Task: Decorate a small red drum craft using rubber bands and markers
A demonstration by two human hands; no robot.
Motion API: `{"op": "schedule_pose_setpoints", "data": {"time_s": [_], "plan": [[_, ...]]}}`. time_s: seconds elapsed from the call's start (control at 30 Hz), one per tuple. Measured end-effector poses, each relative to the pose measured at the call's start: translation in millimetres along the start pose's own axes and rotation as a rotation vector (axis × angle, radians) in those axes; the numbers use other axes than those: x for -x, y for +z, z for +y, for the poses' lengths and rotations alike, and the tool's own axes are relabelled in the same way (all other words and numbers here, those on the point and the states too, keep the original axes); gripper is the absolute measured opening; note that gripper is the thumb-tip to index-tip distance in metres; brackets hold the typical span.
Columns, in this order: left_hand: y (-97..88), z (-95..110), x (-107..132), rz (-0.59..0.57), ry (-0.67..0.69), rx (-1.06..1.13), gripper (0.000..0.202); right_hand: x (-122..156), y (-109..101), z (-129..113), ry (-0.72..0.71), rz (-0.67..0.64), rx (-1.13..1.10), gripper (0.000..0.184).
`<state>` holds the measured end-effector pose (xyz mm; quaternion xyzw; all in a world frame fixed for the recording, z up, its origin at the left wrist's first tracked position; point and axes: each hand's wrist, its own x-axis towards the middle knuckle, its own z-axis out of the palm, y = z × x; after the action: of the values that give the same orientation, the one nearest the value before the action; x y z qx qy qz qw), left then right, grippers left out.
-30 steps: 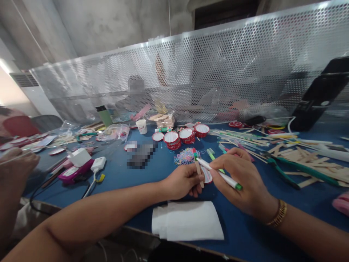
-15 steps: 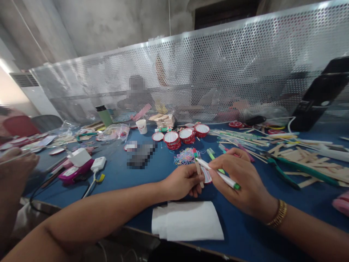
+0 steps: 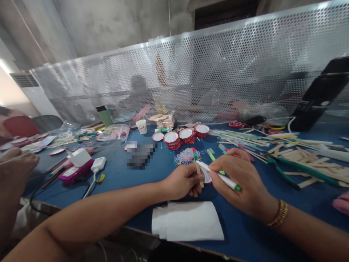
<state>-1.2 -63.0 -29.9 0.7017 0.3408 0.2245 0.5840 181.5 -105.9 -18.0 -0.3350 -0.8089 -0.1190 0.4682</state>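
Observation:
Between the thumb and fingers of my left hand [image 3: 185, 181] stands a flat wooden craft stick [image 3: 198, 170], its top end coloured red and green. My right hand [image 3: 240, 178] grips a white marker [image 3: 225, 179] with a green end cap, its tip close to the stick's coloured part. Whether the tip touches the wood I cannot tell. Beside the stick, partly covered by my fingers, lies a round white disc with a red rim [image 3: 207, 175]. A heap of pastel rubber bands [image 3: 184, 156] lies just beyond my left hand. Folded white paper [image 3: 191, 221] rests nearer the table's front edge.
Red-rimmed round pieces [image 3: 171, 138] stand in stacks further back, near a paper cup [image 3: 141, 126]. Green-handled pliers [image 3: 283, 173] lie among loose wooden sticks [image 3: 313, 163] at right. A purple device [image 3: 73, 174] with chargers sits left; another person's hand [image 3: 19, 162] is further left.
Green now covers a little more of the stick below its red tip. The marker tip has shifted slightly downward; both hands otherwise stay almost in place.

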Motion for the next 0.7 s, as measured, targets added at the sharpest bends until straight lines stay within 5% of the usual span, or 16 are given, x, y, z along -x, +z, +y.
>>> {"op": "schedule_pose_setpoints", "data": {"time_s": [0.7], "plan": [[-1.1, -4.6, -0.2, -0.003, 0.027, 0.003, 0.038, 1.3, -0.1, 0.6, -0.014, 0.054, 0.007, 0.005]]}}
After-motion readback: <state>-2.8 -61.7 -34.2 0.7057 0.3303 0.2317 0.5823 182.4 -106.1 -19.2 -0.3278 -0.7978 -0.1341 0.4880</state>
